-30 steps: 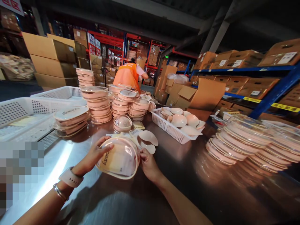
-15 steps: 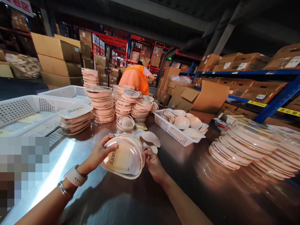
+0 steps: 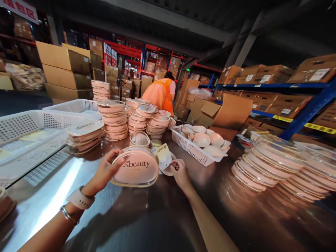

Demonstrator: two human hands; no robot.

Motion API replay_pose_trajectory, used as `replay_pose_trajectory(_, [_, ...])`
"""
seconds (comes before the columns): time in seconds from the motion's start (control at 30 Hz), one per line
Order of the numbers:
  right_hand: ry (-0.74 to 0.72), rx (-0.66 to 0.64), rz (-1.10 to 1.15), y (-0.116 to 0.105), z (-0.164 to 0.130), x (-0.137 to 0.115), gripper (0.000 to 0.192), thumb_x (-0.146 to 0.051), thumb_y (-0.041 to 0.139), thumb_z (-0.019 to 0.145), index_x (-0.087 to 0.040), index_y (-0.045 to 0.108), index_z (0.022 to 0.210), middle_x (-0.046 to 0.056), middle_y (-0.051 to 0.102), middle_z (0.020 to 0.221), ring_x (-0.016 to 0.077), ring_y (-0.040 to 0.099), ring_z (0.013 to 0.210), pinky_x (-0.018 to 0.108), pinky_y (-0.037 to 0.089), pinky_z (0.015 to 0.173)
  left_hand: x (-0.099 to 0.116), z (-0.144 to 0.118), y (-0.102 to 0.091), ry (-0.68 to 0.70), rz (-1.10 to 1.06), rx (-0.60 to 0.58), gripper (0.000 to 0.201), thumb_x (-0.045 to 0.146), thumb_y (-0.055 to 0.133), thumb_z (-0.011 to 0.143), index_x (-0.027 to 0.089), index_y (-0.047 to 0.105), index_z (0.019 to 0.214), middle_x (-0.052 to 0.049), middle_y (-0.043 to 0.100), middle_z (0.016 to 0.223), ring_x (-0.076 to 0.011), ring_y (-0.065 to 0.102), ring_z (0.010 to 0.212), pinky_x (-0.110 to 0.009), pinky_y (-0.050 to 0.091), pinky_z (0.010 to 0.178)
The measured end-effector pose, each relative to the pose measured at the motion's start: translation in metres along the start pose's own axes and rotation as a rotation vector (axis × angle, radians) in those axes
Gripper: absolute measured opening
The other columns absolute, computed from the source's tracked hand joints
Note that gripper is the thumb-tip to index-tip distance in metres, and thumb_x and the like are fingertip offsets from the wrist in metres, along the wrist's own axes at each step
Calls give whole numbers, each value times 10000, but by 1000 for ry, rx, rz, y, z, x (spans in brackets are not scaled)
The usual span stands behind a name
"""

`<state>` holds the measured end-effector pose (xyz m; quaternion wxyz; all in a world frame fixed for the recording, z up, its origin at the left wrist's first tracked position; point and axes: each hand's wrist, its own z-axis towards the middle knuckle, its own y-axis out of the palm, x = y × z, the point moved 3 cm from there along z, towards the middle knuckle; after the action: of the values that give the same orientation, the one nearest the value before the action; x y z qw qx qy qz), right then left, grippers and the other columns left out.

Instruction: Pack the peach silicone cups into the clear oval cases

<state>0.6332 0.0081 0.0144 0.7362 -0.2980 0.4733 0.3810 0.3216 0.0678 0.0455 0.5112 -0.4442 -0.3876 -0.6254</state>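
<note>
The desk (image 3: 147, 217) is a shiny metal top that throws back the warehouse lights, and it sits in a storeroom walled in by racks of cardboard boxes (image 3: 63, 66) and a blue shelf (image 3: 301, 112) along the right. A person in an orange vest (image 3: 159, 93) bends over cartons at the far end, well apart from the work.

The left hand (image 3: 106, 170) has its grip closed on the left rim of a clear oval case (image 3: 135, 170) with a pink insert marked "Sbeauty", thumb on top, the case tilted face up just above the desk. Just right of that grip, the right hand (image 3: 180, 171) pinches a pale pad (image 3: 168, 168) by its edge, with a paper tag (image 3: 164, 152) standing against the case between the two hands.

Beyond the grip stand stacks of filled cases (image 3: 115, 120), one small case (image 3: 140, 139) closest. To the right of the right hand a white basket (image 3: 193, 151) holds loose pads, and further right long rows of clear lids (image 3: 275, 164) lean over. Left of the left hand lie two big white baskets (image 3: 31, 136).

The near desk below both forearms is bare metal, giving free room toward the viewer; the sides and the far edge are crowded.
</note>
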Motion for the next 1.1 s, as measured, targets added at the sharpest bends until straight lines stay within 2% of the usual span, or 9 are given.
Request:
replay_pose_trajectory(0.13, [46,-367,90,35,-37,-12,597,-730,646,699,-182,725,923,61,680,844,207,635,777,375,535,775,-4,-4,8,35,11,-48,514,619,780,578,241,589,870,-29,644,917,-241,624,892,-329,521,775])
replay_pose_trajectory(0.27, [141,-803,152,59,-72,-12,638,-651,797,612,-167,701,1017,41,710,909,206,649,826,346,518,797,-13,-5,11,41,64,-151,491,571,779,610,257,583,933,-77,664,1104,-293,625,1065,-353,537,835])
replay_pose_trajectory(0.37, [82,-783,-28,57,-67,-7,539,-598,800,652,-158,708,948,41,715,870,212,658,806,331,528,755,-18,-2,5,14,82,-175,519,572,783,617,262,567,972,-97,644,1177,-318,616,1111,-360,553,813])
replay_pose_trajectory(0.5, [-78,-416,-485,24,-29,-1,317,-392,541,932,-181,681,1122,109,717,1061,246,662,978,415,515,902,-17,6,-15,194,254,33,514,594,709,704,255,543,1052,-97,622,1156,-330,610,1092,-434,519,902])
replay_pose_trajectory(0.63, [-83,-315,-703,-3,0,16,515,-120,644,780,-242,629,1280,132,503,1461,364,321,1425,602,168,1169,-17,7,-20,491,769,234,457,495,678,777,217,577,1125,-155,616,1185,-397,546,1164,-566,406,1011])
replay_pose_trajectory(0.73, [-65,-387,-794,0,7,35,662,-70,663,719,-250,588,1351,120,394,1553,386,232,1469,613,158,1175,-25,1,-2,583,968,144,329,391,630,827,217,627,1107,-170,613,1231,-400,540,1172,-593,396,995])
replay_pose_trajectory(0.83, [-89,-508,-819,15,4,46,576,-95,647,752,-227,630,1312,125,378,1566,365,266,1464,565,238,1169,-36,-12,21,611,876,-40,286,361,586,868,224,626,1115,-160,600,1255,-355,563,1163,-554,432,996])
replay_pose_trajectory(0.97, [-113,-683,-806,28,-14,42,478,-129,667,772,-283,688,1224,92,300,1608,368,225,1481,613,240,1144,-61,-21,40,406,616,-208,322,389,542,895,235,568,1176,-140,601,1257,-317,582,1203,-510,479,1009])
replay_pose_trajectory(1.1, [-196,-901,-718,41,-38,28,373,-149,740,756,-243,743,1117,120,281,1610,356,199,1492,556,226,1170,-81,-18,42,229,473,-203,547,424,631,807,224,476,1291,-166,576,1325,-355,580,1225,-561,484,1003])
